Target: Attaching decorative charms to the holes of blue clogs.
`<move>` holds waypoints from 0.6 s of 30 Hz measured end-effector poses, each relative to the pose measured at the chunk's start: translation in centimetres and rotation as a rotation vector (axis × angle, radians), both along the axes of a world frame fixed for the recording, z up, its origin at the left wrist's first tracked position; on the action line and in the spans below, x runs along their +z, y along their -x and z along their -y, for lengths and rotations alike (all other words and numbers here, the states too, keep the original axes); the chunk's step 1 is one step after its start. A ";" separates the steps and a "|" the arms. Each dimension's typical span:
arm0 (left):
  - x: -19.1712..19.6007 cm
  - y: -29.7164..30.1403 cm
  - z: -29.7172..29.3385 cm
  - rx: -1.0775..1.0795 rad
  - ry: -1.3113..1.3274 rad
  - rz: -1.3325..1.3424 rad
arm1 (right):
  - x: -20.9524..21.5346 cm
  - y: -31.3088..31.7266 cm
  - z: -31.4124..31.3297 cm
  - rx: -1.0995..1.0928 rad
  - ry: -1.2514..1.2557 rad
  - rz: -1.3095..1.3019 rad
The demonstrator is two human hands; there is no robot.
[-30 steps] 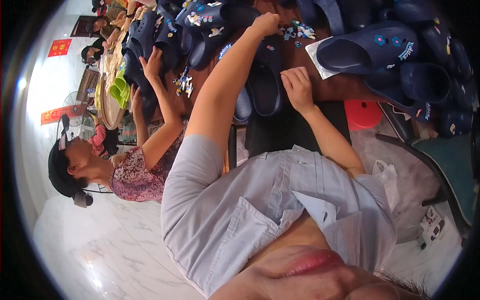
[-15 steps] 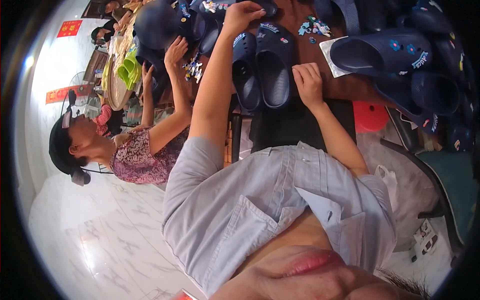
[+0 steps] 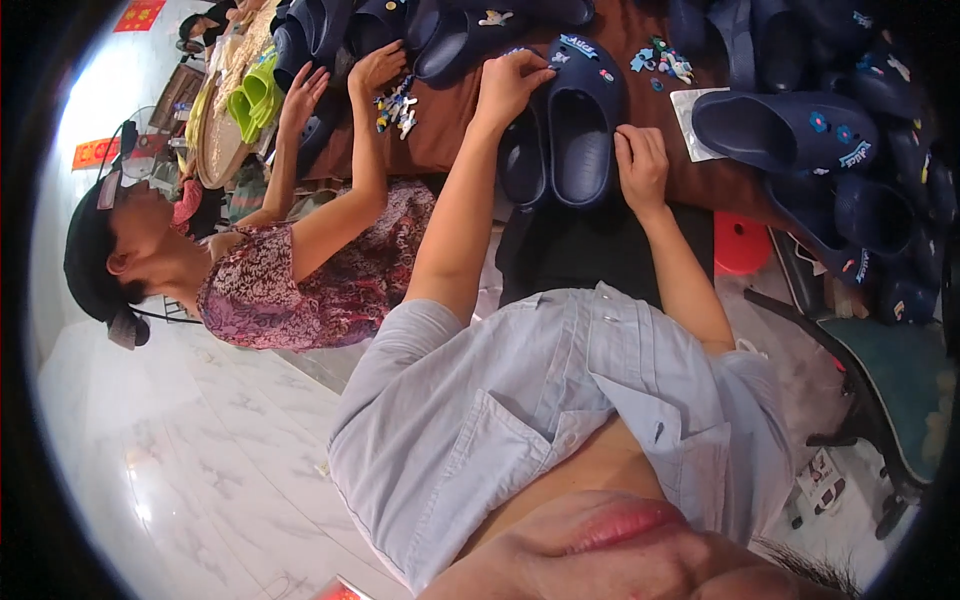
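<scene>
Two dark navy clogs lie side by side in front of me, toes pointing away: the left clog (image 3: 524, 165) and the right clog (image 3: 580, 150), which carries a blue banner charm (image 3: 578, 46) and small charms on its toe. Over the left clog's toe is my left hand (image 3: 512, 88), thumb and fingers pinched together; whatever they grip is too small to make out. My right hand (image 3: 643, 165) is loosely curled against the right clog's outer side, nothing visible in it. Beyond it lies a pile of colourful shoe charms (image 3: 668, 60) on the brown tabletop (image 3: 640, 105).
Another navy clog (image 3: 790, 132) with flower charms lies on a white sheet (image 3: 697, 125) at right, near heaped clogs. To my left a co-worker (image 3: 300, 270) reaches toward more clogs, with charms (image 3: 396, 108) and lime-green clogs (image 3: 256, 98) nearby. A red stool (image 3: 741, 243) stands below the table.
My left hand has come back from beyond the clogs to the left clog's toe. My right hand stays at the right clog's side. The co-worker's hands have shifted, and the view has turned slightly.
</scene>
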State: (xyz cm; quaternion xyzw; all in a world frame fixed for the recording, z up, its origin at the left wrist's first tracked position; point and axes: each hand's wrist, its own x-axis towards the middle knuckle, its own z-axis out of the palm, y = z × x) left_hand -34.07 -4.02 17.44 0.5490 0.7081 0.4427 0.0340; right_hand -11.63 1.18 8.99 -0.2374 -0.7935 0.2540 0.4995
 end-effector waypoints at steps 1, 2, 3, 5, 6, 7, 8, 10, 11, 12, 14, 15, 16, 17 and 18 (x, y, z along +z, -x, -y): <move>-0.1 0.0 -0.1 0.007 0.040 0.021 | 0.0 0.0 0.0 -0.001 -0.038 -0.024; -0.2 0.2 -0.2 0.008 0.055 -0.043 | -0.1 0.1 0.1 -0.005 -0.048 -0.020; -0.3 0.3 -0.3 0.010 0.071 -0.107 | -0.2 0.2 0.1 -0.009 -0.021 0.015; -0.6 0.3 -0.3 0.004 0.071 -0.094 | -0.2 0.3 0.1 -0.018 -0.068 -0.004; -0.7 0.3 -0.3 -0.007 0.034 -0.093 | -0.3 0.3 0.2 -0.029 -0.043 0.035; -0.7 0.4 -0.1 0.002 0.075 -0.079 | -0.3 0.4 0.3 -0.024 -0.076 0.011; -0.7 0.4 0.0 -0.035 0.072 -0.093 | -0.3 0.4 0.3 -0.031 -0.085 0.007; -0.5 0.5 0.2 -0.072 0.069 -0.103 | -0.3 0.5 0.3 -0.038 -0.094 0.007; -0.4 0.6 0.3 -0.099 0.080 -0.096 | -0.3 0.4 0.3 -0.039 -0.091 0.020; -0.3 0.7 0.5 -0.128 0.090 -0.090 | -0.3 0.4 0.3 -0.043 -0.054 0.063; -0.2 1.0 0.7 -0.154 0.131 -0.150 | -0.3 0.4 0.3 -0.039 -0.083 0.031; -0.2 1.1 0.8 -0.180 0.128 -0.221 | -0.3 0.4 0.3 -0.036 -0.044 0.058; -0.2 1.2 0.8 -0.179 0.175 -0.209 | -0.3 0.4 0.2 -0.036 -0.078 0.030; -0.3 1.3 0.9 -0.197 0.178 -0.231 | -0.3 0.5 0.2 -0.033 -0.075 0.029; -0.4 1.5 0.9 -0.214 0.143 -0.260 | -0.3 0.5 0.3 -0.033 -0.041 0.053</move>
